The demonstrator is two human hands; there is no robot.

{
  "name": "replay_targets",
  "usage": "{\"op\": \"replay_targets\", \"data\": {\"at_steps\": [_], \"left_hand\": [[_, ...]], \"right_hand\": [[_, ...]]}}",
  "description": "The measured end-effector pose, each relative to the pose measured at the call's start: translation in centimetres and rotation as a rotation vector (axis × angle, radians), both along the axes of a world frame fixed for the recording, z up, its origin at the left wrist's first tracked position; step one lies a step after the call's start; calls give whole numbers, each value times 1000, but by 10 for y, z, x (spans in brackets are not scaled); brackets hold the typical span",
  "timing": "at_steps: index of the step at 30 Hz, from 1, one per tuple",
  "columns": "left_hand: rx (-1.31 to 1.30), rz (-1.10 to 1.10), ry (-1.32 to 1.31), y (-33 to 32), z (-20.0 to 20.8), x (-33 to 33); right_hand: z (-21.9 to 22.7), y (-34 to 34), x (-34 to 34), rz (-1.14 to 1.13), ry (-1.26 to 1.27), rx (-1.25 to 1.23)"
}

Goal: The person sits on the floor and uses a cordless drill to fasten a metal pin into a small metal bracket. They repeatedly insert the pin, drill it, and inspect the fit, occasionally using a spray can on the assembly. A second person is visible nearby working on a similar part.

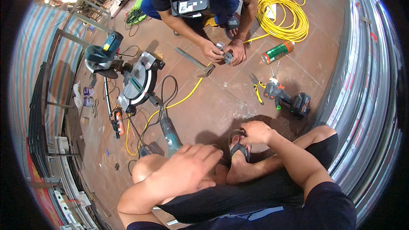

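My left hand (189, 168) hovers above my bent left knee, its fingers loosely stretched and apart, with nothing in them. Just beyond it lies an angle grinder (170, 134) with a teal body, partly hidden by the hand. My right hand (257, 132) is lowered over my sandaled foot (240, 151), fingers curled downward; the fingertips and anything they pinch are hidden. Across from me a crouching person's hands (223, 53) hold a small grey, shiny piece (228, 57). A hammer (196, 63) lies on the floor before that person.
A miter saw (138, 79) stands at left. To the right are pliers (258, 89), a cordless drill (287, 98) and a green-orange spray can (277, 52). A coiled yellow hose (283, 19) lies far right; its line crosses the floor. Wrapped metal profiles (362, 89) line the right edge.
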State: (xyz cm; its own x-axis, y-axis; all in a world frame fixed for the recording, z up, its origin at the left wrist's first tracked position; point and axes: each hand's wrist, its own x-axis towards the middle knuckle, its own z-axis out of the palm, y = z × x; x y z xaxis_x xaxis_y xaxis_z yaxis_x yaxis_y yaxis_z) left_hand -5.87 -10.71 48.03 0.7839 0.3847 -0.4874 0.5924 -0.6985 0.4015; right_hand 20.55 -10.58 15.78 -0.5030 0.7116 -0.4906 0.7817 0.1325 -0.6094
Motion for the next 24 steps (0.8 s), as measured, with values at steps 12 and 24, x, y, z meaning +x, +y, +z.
{"op": "replay_targets", "data": {"at_steps": [12,24], "left_hand": [[-67,-23,23,29,-19,-3],[-52,-9,-36,27,-20,-10]], "right_hand": [[-5,6,-10,28,23,-92],[-8,4,-15,67,59,-103]]}}
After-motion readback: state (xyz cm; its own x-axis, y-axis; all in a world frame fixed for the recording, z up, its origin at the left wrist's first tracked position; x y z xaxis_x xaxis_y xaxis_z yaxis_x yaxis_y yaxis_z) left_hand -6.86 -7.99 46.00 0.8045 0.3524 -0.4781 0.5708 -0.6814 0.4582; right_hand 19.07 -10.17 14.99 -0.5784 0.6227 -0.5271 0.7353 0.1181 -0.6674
